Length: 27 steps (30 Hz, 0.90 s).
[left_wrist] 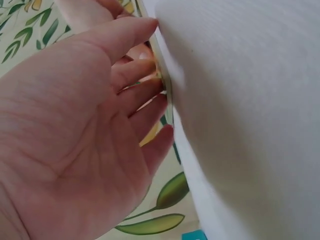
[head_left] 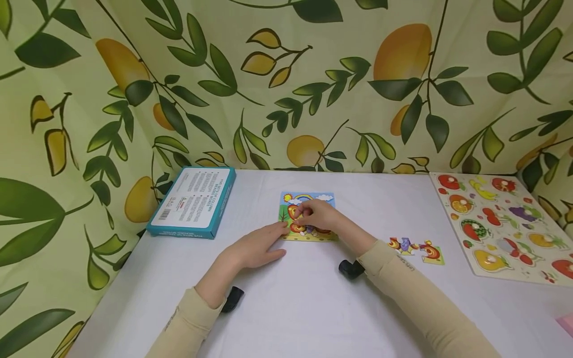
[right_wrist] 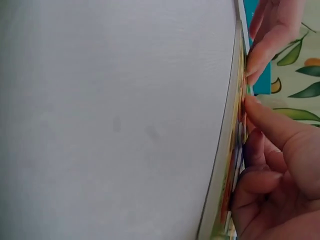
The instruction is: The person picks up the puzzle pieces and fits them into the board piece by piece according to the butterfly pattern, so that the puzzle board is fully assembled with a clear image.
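Note:
A picture puzzle board (head_left: 309,195) with a rainbow, clouds and orange-red cartoon figures lies flat on the white table. My left hand (head_left: 257,247) rests at its left edge, fingertips touching the edge and thumb apart. The left wrist view shows that palm (left_wrist: 75,125) with nothing in it. Over the middle of the board is my right hand (head_left: 319,215). In the right wrist view its thumb (right_wrist: 272,117) touches the puzzle face and the other fingers are bent; whether they pinch a piece is hidden. Loose joined puzzle pieces (head_left: 414,247) lie beyond the right forearm.
A teal-edged box (head_left: 192,199) lies at the back left. On the right is a fruit picture board (head_left: 501,223) with knobs. Something pink (head_left: 566,323) shows at the right edge. A leaf-patterned curtain (head_left: 277,99) stands behind and left of the white table (head_left: 304,313).

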Available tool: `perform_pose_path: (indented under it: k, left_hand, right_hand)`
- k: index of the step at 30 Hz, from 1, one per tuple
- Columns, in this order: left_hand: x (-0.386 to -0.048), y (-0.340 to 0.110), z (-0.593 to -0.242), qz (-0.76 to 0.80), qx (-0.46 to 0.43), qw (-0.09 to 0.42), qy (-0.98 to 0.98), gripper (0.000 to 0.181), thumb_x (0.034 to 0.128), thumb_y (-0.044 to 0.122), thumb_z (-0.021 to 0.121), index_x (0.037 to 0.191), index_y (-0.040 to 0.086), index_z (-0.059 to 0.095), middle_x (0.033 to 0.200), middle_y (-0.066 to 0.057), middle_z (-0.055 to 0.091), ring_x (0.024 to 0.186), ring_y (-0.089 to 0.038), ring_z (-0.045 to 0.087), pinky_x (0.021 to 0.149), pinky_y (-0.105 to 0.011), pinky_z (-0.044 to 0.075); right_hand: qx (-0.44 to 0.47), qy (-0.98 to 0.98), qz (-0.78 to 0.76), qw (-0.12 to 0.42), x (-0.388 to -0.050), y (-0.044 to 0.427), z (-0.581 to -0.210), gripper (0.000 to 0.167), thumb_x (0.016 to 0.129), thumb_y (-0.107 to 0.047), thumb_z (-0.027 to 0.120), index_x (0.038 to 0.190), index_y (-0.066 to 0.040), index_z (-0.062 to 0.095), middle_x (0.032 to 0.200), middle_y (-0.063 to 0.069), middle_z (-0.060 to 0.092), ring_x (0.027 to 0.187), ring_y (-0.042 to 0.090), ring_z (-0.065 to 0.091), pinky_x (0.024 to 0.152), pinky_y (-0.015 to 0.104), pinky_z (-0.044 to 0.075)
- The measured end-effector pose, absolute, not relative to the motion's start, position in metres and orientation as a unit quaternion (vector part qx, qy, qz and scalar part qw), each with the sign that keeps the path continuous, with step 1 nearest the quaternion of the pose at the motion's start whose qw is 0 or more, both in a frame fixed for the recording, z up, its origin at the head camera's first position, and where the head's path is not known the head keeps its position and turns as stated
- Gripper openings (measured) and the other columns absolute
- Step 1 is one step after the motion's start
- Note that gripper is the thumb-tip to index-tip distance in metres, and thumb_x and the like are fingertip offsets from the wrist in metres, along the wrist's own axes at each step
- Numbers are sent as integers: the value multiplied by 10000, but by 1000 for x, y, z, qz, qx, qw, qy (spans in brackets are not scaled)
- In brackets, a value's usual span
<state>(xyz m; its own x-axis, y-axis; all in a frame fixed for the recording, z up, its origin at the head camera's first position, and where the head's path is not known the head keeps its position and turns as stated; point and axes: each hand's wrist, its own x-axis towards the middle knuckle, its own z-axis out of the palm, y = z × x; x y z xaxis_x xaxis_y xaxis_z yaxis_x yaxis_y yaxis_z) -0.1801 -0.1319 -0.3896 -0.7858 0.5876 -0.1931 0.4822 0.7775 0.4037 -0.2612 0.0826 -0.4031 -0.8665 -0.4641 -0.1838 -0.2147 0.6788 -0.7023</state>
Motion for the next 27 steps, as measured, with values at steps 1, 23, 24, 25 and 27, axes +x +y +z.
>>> perform_pose_path:
  k: [1,23,24,25,27]
  left_hand:
    - [-179,-132,-390,165,285,157,931,574,984,336,571,1487,109,412,1579,-47,294,1447,-219,259,1151,-409,261]
    - [-176,-129,-391,180,279,144,932,507,1011,260,529,1463,49,438,1580,-67,287,1445,-216,263,1142,-402,279]
    - [-176,-129,-391,178,285,141,931,504,1013,252,524,1462,40,434,1583,-70,279,1447,-217,258,1143,-400,277]
    - [-176,-129,-390,175,293,138,930,502,1016,244,518,1462,32,428,1584,-72,277,1447,-217,256,1143,-397,275]
    - [-177,-128,-390,175,304,133,927,506,1020,239,508,1465,18,413,1583,-77,279,1445,-216,261,1142,-392,277]
  right_hand:
    - [-192,897,-355,178,-261,83,-403,206,874,-291,748,982,-139,661,726,-10,498,656,137,450,579,252,341]
    - [-243,896,-339,155,-252,86,-405,333,815,-289,807,1025,-143,594,810,-8,486,739,129,442,659,270,344]
    - [-240,895,-341,155,-252,86,-405,327,815,-284,807,1022,-142,598,808,-9,490,737,131,444,659,271,348]
    - [-237,895,-344,155,-252,87,-406,322,816,-282,807,1019,-142,601,805,-8,492,734,133,445,657,273,350]
    - [-230,896,-346,155,-252,87,-405,324,811,-289,811,1013,-143,605,802,-7,494,731,137,448,655,275,353]
